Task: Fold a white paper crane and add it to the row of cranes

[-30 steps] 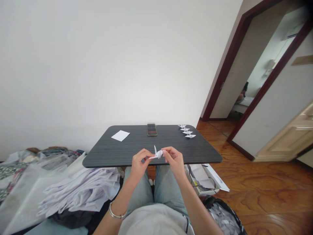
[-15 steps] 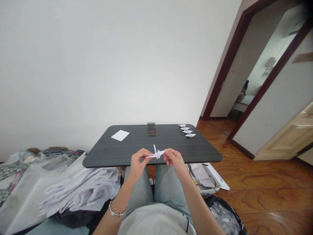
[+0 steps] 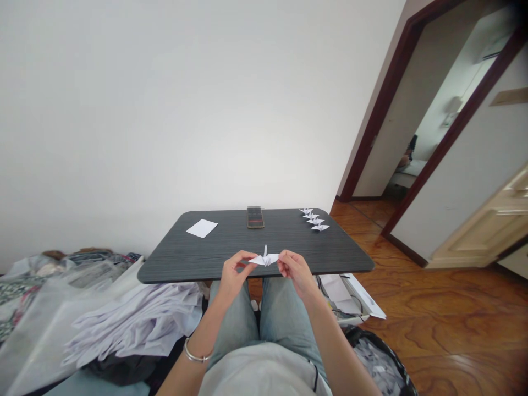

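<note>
A white paper crane [image 3: 265, 259] is held up over the front edge of the dark table [image 3: 231, 245], its wings spread to either side and one narrow point standing up. My left hand [image 3: 236, 268] pinches the left wing tip between thumb and fingers. The right wing tip is pinched by my right hand [image 3: 292, 266], whose other fingers are curled in. Toward the table's back right corner stand several finished paper cranes [image 3: 315, 221] in a row. On the left of the table lies a flat white paper sheet [image 3: 202, 228].
A small dark box or stand [image 3: 255, 218] is at the table's back edge by the wall. Folded cloth [image 3: 136, 319] is piled at the left. Below the table on the right are a white box [image 3: 350, 300] and a black bag [image 3: 381, 360] holding paper scraps.
The crane's wings are spread wider and flatter, and its upright point now stands straighter. Both hands keep their pinch on the wing tips. The view has shifted slightly.
</note>
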`<state>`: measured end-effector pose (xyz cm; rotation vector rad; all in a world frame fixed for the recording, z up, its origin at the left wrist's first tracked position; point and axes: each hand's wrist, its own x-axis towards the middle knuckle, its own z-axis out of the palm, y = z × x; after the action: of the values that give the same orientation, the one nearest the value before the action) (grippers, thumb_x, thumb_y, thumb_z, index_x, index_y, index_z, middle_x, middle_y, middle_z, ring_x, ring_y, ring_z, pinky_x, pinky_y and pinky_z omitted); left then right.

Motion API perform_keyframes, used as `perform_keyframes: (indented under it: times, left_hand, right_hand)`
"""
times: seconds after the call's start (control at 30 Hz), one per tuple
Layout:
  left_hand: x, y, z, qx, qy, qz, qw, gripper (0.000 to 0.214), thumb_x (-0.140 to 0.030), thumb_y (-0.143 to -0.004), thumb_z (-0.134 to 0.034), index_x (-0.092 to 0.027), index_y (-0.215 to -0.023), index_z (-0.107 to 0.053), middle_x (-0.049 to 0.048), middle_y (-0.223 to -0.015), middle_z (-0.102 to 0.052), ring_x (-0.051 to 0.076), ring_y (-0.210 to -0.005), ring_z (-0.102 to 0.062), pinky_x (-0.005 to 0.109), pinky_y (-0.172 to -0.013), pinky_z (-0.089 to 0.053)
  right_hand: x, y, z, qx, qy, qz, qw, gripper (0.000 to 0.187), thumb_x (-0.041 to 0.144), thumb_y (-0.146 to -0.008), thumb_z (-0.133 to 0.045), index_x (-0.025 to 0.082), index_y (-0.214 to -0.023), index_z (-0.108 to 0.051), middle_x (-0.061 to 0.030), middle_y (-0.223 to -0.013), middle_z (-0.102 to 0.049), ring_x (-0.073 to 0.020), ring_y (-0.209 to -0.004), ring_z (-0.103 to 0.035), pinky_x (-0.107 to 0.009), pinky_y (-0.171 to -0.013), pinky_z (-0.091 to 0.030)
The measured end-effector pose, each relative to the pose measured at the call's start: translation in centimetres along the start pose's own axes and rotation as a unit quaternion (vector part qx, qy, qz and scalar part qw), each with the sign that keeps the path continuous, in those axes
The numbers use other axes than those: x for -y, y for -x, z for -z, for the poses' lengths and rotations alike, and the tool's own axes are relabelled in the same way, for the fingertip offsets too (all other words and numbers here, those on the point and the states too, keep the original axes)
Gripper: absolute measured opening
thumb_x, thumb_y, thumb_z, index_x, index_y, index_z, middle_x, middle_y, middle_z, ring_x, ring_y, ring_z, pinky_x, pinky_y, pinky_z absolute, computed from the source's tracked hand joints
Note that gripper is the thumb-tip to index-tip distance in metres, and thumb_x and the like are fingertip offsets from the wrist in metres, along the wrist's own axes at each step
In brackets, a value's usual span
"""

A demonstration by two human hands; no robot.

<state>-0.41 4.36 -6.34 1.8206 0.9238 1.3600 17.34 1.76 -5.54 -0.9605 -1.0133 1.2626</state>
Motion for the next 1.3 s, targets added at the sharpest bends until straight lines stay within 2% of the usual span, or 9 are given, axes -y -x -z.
perform_keyframes:
  times: [0.13, 0.37, 0.6, 0.87, 1.0, 1.1, 1.3]
  left_hand:
    - [0.0, 0.0, 0.0, -0.017, -0.001, 0.002, 1.000, 0.018, -0.024, -0.075, -0.062, -0.018, -0.090, -0.066, 0.0058, -0.086, -0.068, 0.018, -0.082, -0.061, 0.024, -0.063, -0.046]
    - [0.0, -0.1, -0.2, 0.002, 0.023, -0.035, 0.999, 0.012, -0.025, -0.077, -0.060, -0.017, -0.072, -0.067, 0.0061, -0.081, -0.066, 0.017, -0.077, -0.061, 0.023, -0.059, -0.044]
    - [0.5, -0.2, -0.3, -0.011, 0.047, -0.029, 0.998, 0.011, -0.024, -0.075, -0.062, -0.017, -0.069, -0.067, 0.0053, -0.078, -0.065, 0.016, -0.074, -0.060, 0.025, -0.062, -0.044]
    - [0.8, -0.2, -0.5, -0.029, 0.070, -0.014, 0.997, 0.012, -0.026, -0.073, -0.064, -0.016, -0.067, -0.067, 0.0055, -0.076, -0.065, 0.017, -0.073, -0.060, 0.024, -0.057, -0.044]
    - [0.9, -0.2, -0.5, -0.031, 0.037, 0.002, 0.999, 0.011, -0.026, -0.074, -0.063, -0.017, -0.076, -0.068, 0.0057, -0.080, -0.066, 0.017, -0.077, -0.060, 0.023, -0.059, -0.045]
    - [1.4, -0.1, -0.2, -0.044, 0.030, 0.032, 0.998, 0.018, -0.029, -0.074, -0.061, -0.017, -0.086, -0.067, 0.0067, -0.084, -0.067, 0.017, -0.079, -0.061, 0.024, -0.060, -0.047]
    - [3.8, -0.1, 1.0, -0.095, 0.047, 0.099, 0.989, 0.031, -0.037, -0.074, -0.060, -0.015, -0.096, -0.063, 0.0088, -0.089, -0.067, 0.017, -0.078, -0.061, 0.023, -0.057, -0.048]
  right_hand:
    - [0.0, 0.0, 0.3, -0.019, 0.001, 0.008, 1.000, 0.022, 0.031, -0.069, -0.059, 0.017, -0.056, -0.050, 0.0056, -0.045, -0.048, -0.0046, -0.035, -0.035, -0.019, -0.036, -0.016]
    - [-0.1, 0.0, 0.6, -0.027, -0.004, 0.014, 1.000, 0.022, 0.031, -0.069, -0.059, 0.017, -0.056, -0.050, 0.0053, -0.046, -0.048, -0.0048, -0.036, -0.035, -0.018, -0.035, -0.016]
    - [0.0, 0.1, 0.4, -0.028, -0.040, -0.002, 0.999, 0.023, 0.032, -0.067, -0.061, 0.016, -0.055, -0.050, 0.0059, -0.044, -0.046, -0.0041, -0.036, -0.034, -0.017, -0.035, -0.016]
    - [-0.1, 0.1, 0.4, -0.036, -0.044, 0.002, 0.998, 0.022, 0.033, -0.067, -0.060, 0.017, -0.056, -0.051, 0.0057, -0.043, -0.046, -0.0049, -0.036, -0.034, -0.018, -0.035, -0.017]
    - [-0.7, -0.1, 0.8, -0.042, -0.025, 0.010, 0.999, 0.022, 0.032, -0.068, -0.060, 0.017, -0.056, -0.051, 0.0056, -0.043, -0.047, -0.0047, -0.035, -0.035, -0.018, -0.035, -0.017]
    - [-1.3, -0.3, 1.5, -0.064, -0.005, 0.015, 0.998, 0.022, 0.034, -0.068, -0.060, 0.017, -0.057, -0.052, 0.0053, -0.044, -0.048, -0.0055, -0.035, -0.036, -0.018, -0.035, -0.018]
    - [-2.4, -1.0, 4.4, -0.104, 0.012, 0.020, 0.994, 0.023, 0.036, -0.066, -0.061, 0.017, -0.056, -0.052, 0.0057, -0.043, -0.048, -0.0056, -0.035, -0.036, -0.018, -0.035, -0.020]
